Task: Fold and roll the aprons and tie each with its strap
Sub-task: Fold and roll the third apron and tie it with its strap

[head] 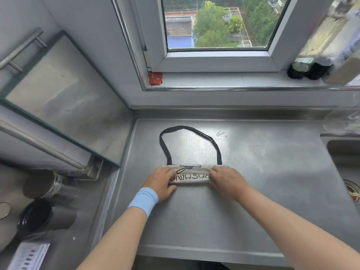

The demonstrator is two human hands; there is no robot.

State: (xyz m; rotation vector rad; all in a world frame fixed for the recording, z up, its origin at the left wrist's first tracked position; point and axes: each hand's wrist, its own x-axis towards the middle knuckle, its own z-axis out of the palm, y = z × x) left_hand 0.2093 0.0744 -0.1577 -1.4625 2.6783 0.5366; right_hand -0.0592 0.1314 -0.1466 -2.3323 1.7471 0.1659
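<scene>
A beige apron with black print lies rolled into a short log across the steel counter. Its black neck strap loops away from the roll toward the window. My left hand, with a light blue wristband, grips the roll's left end. My right hand grips the right end, fingers curled over the top of the roll.
A sink lies at the right. Metal cups stand at the lower left beside a glass-fronted cabinet. Dark jars and a red packet sit on the window sill. A clear glass item stands at the far right.
</scene>
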